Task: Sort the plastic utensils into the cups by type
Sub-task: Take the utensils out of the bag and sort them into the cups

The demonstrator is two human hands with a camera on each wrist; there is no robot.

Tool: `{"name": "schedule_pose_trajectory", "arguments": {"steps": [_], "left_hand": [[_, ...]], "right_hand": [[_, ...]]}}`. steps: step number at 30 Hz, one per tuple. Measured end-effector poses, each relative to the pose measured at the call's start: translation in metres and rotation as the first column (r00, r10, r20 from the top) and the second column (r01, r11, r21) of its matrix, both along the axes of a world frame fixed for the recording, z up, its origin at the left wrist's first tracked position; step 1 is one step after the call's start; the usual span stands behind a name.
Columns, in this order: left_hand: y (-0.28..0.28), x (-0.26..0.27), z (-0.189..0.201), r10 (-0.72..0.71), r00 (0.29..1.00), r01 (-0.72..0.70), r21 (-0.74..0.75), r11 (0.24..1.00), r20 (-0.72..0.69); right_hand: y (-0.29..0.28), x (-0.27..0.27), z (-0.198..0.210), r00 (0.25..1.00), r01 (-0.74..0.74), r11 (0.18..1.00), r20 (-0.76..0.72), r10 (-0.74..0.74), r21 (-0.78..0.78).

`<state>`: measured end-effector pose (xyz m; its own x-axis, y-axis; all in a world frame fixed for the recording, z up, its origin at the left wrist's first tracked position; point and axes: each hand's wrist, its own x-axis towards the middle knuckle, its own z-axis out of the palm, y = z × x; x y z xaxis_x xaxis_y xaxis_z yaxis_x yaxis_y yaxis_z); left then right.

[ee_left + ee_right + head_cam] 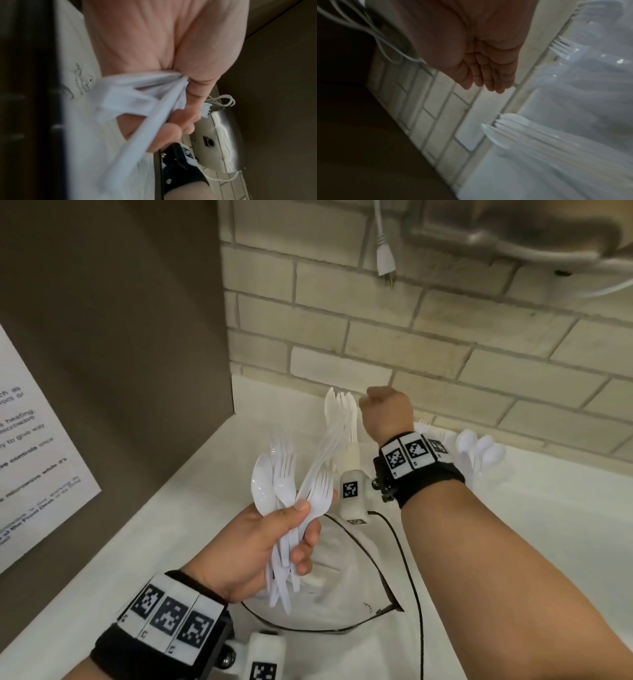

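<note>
My left hand (303, 529) grips a bundle of white plastic utensils (287, 484), several forks and one spoon, with their heads pointing up. In the left wrist view the handles (137, 94) cross my palm, blurred. My right hand (383, 405) is raised near the back wall, its fingers (488, 79) curled in and holding nothing. Just left of it a group of knives (337, 412) stands upright; the knife tips (501, 129) and fork tines (561, 47) show in clear cups. Spoons (479, 450) stand behind my right wrist.
A clear plastic container with a dark rim (342, 628) lies on the white counter (531, 525) below my hands. A brick wall (445, 337) backs the counter. A brown panel with a paper notice (34, 440) closes the left side. A white plug (385, 258) hangs above.
</note>
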<state>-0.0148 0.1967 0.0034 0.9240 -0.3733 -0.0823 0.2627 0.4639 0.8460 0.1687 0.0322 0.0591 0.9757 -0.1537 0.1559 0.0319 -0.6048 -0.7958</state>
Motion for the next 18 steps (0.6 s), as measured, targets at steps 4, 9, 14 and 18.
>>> {"name": "schedule_pose_trajectory", "arguments": {"steps": [4, 9, 14, 18], "left_hand": [[-0.006, -0.001, 0.005, 0.065, 0.998, -0.065, 0.028, 0.997, -0.005], [-0.015, 0.0, 0.01, 0.164, 0.986, -0.158, 0.119, 0.98, -0.038], [-0.02, -0.007, 0.013, 0.1, 0.995, -0.096, 0.188, 0.977, -0.012], [-0.019, -0.013, 0.013, 0.014, 1.0, -0.015, 0.152, 0.988, 0.009]], "right_hand": [[0.006, -0.066, 0.026, 0.988, -0.156, 0.838, 0.079, 0.135, 0.523], [0.012, -0.13, 0.028, 0.912, -0.338, 0.832, -0.067, 0.405, 0.439], [0.016, -0.143, 0.026, 0.884, -0.398, 0.829, -0.078, 0.461, 0.393], [0.014, -0.151, 0.031, 0.9, -0.351, 0.794, -0.057, 0.433, 0.496]]}}
